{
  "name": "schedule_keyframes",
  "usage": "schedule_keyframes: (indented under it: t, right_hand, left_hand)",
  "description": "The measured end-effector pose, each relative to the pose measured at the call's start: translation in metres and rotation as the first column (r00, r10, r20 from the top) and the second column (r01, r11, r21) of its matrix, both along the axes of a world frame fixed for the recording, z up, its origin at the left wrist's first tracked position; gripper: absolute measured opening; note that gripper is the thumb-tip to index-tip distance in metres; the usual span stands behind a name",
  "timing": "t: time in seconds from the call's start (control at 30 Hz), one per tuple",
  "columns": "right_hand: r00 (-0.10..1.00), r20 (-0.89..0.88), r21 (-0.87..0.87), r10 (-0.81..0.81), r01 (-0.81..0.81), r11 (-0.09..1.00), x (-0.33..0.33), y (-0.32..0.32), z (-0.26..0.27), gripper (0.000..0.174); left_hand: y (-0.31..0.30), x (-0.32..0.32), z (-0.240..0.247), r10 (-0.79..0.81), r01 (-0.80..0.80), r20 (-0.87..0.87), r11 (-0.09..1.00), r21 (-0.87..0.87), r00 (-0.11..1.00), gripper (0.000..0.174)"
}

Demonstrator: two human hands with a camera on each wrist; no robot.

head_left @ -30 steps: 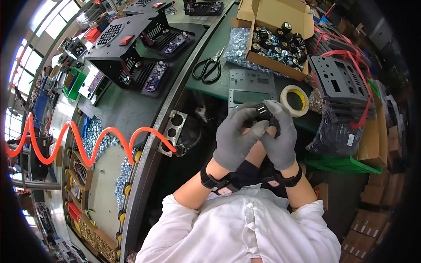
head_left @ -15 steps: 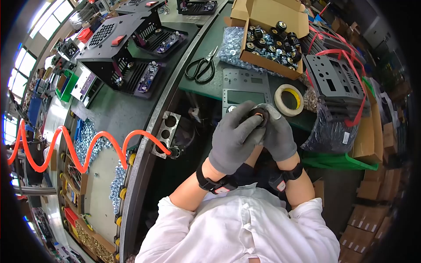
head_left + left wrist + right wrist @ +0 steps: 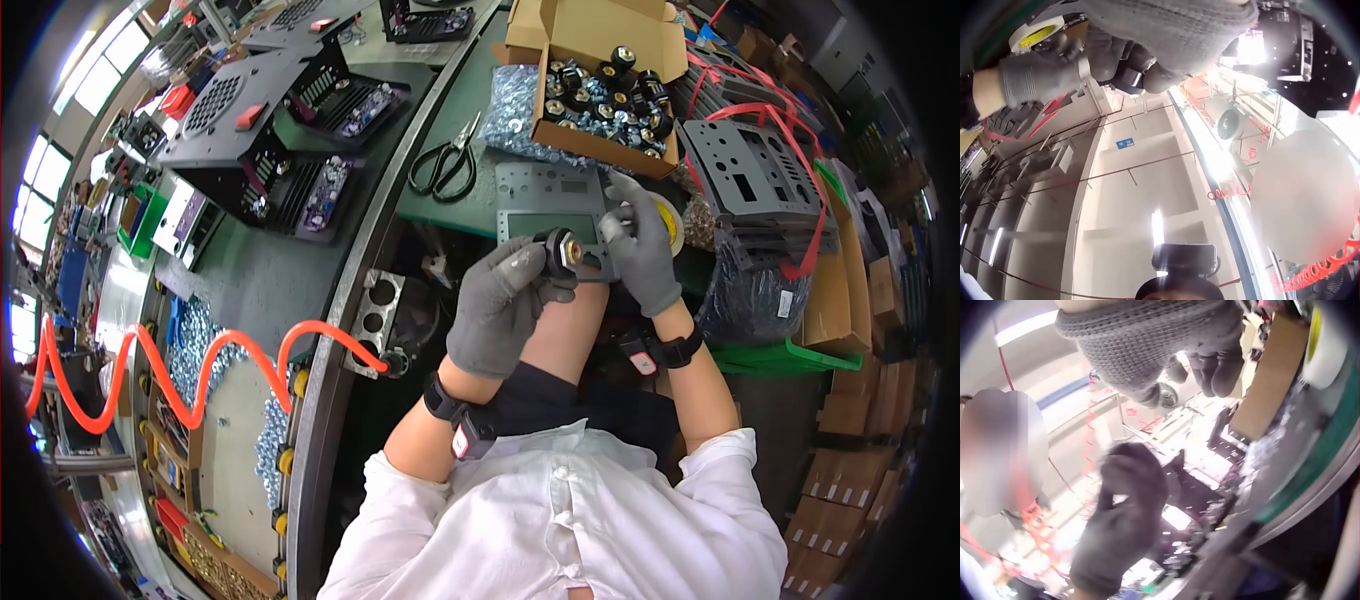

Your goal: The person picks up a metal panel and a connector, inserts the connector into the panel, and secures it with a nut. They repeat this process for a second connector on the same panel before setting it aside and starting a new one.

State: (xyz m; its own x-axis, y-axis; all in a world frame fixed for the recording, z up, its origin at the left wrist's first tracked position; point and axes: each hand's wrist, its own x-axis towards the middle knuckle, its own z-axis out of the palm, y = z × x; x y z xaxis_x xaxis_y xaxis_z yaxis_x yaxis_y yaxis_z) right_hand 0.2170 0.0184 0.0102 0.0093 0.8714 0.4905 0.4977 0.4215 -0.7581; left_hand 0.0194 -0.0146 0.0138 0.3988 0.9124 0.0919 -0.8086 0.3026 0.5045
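"While both hands show in the head view, what's held?"
"The left hand (image 3: pixel 497 315) pinches a brass-centred knob (image 3: pixel 562 253) near the panel (image 3: pixel 512 180). The right hand (image 3: pixel 645 258), fingers loosely bent, is by the tape (image 3: pixel 678 224)."
"Left wrist view?"
"Knob between the left fingers, right hand near."
"Right wrist view?"
"Right fingers relaxed; left hand blurred, its grip I can't tell."

No text is readable; the blue sign (image 3: pixel 1124 143) is too small.
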Motion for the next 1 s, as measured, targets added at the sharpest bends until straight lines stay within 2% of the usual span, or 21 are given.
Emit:
schedule_keyframes:
  t: [0.03,0.07,0.13,0.17,0.2,0.23,0.27,0.3,0.37,0.4,0.43,0.5,0.57,0.63,0.67,0.7,0.77,0.8,0.9,0.93,1.0]
  right_hand:
    - [0.993,-0.118,0.004,-0.024,0.024,1.000,0.008,0.009,-0.013,0.044]
    - [0.993,-0.113,0.009,-0.024,0.025,1.000,-0.002,0.003,0.007,0.044]
    - [0.988,-0.005,0.029,0.154,-0.153,0.988,-0.035,-0.024,0.057,0.047]
    - [0.990,-0.014,0.034,0.138,-0.137,0.990,-0.032,-0.020,0.052,0.047]
    - [0.993,0.079,0.056,0.088,-0.092,0.994,-0.025,-0.012,0.042,0.049]
    - [0.983,0.179,0.083,0.045,-0.061,0.995,-0.015,-0.002,0.029,0.051]
    - [0.865,0.443,0.218,-0.237,0.153,0.964,0.007,0.011,0.008,0.056]
    - [0.863,0.439,0.228,-0.249,0.161,0.960,0.009,0.011,0.009,0.056]
    - [0.937,0.280,0.013,-0.208,0.213,0.977,0.013,0.004,0.008,0.054]
    - [0.987,0.109,-0.035,-0.119,0.123,0.992,-0.007,-0.008,0.029,0.050]
    - [0.986,0.108,-0.044,-0.125,0.130,0.990,-0.017,-0.012,0.038,0.050]
    - [0.990,0.097,0.101,0.107,-0.117,0.988,-0.027,-0.012,0.048,0.050]
    - [0.990,0.107,0.027,0.094,-0.097,0.995,-0.005,-0.003,0.031,0.049]
    - [0.954,0.223,0.077,-0.202,0.189,0.979,0.030,0.016,-0.007,0.047]
    - [0.986,0.014,-0.076,-0.165,0.165,0.983,0.031,0.009,-0.004,0.038]
    - [0.987,0.019,-0.083,-0.161,0.162,0.983,0.020,0.000,0.012,0.038]
    - [0.998,-0.053,-0.118,-0.016,0.010,0.993,-0.013,-0.018,0.047,0.032]
    - [0.997,0.047,0.053,0.059,-0.061,0.997,-0.014,-0.015,0.041,0.030]
    - [0.996,0.083,0.029,-0.026,0.024,0.999,0.005,-0.005,0.022,0.031]
    - [0.989,0.090,0.006,-0.118,0.118,0.993,0.011,-0.003,0.014,0.031]
    - [0.996,0.050,-0.043,-0.069,0.071,0.997,0.001,-0.016,0.030,0.028]
  left_hand:
    - [0.002,0.003,0.002,-0.017,0.018,0.059,1.000,-0.017,0.998,0.033]
    - [0.005,0.007,0.002,-0.018,0.019,0.064,1.000,-0.012,0.998,0.033]
    - [0.005,0.013,-0.002,-0.018,0.024,0.094,0.997,-0.068,0.995,0.035]
    - [0.008,0.014,-0.003,-0.025,0.034,0.103,0.996,-0.086,0.994,0.037]
    - [0.013,0.016,-0.011,-0.060,0.088,0.239,0.990,-0.110,0.969,0.036]
    - [0.016,0.013,-0.016,-0.054,0.069,0.330,0.997,-0.033,0.943,0.035]
    - [0.018,0.007,-0.017,-0.033,0.044,0.306,0.999,-0.027,0.951,0.034]
    - [0.020,0.003,-0.018,-0.020,0.027,0.279,0.999,-0.022,0.960,0.033]
    - [0.025,0.008,-0.025,-0.048,0.064,0.293,0.997,-0.046,0.955,0.033]
    - [0.023,0.012,-0.028,-0.068,0.099,0.302,0.991,-0.087,0.951,0.033]
    - [0.021,0.016,-0.029,-0.073,0.106,0.300,0.990,-0.096,0.951,0.033]
    - [0.023,0.025,-0.028,-0.094,0.128,0.334,0.989,-0.080,0.938,0.035]
    - [0.023,0.025,-0.027,-0.107,0.141,0.353,0.987,-0.073,0.929,0.035]
    - [0.028,0.019,-0.026,-0.069,0.103,0.379,0.992,-0.068,0.923,0.035]
    - [0.029,0.019,-0.024,-0.084,0.117,0.387,0.991,-0.062,0.918,0.035]
    - [0.029,0.022,-0.027,-0.077,0.113,0.391,0.991,-0.069,0.917,0.035]
    - [0.028,0.030,-0.031,-0.062,0.110,0.315,0.985,-0.136,0.947,0.037]
    - [0.023,0.032,-0.023,-0.086,0.116,0.227,0.986,-0.123,0.970,0.036]
    - [0.021,0.031,-0.016,-0.002,0.039,0.215,0.985,-0.167,0.977,0.035]
    - [0.022,0.028,-0.019,0.011,0.037,0.247,0.981,-0.191,0.969,0.037]
    - [0.020,0.027,-0.017,-0.015,0.050,0.216,0.986,-0.157,0.976,0.037]
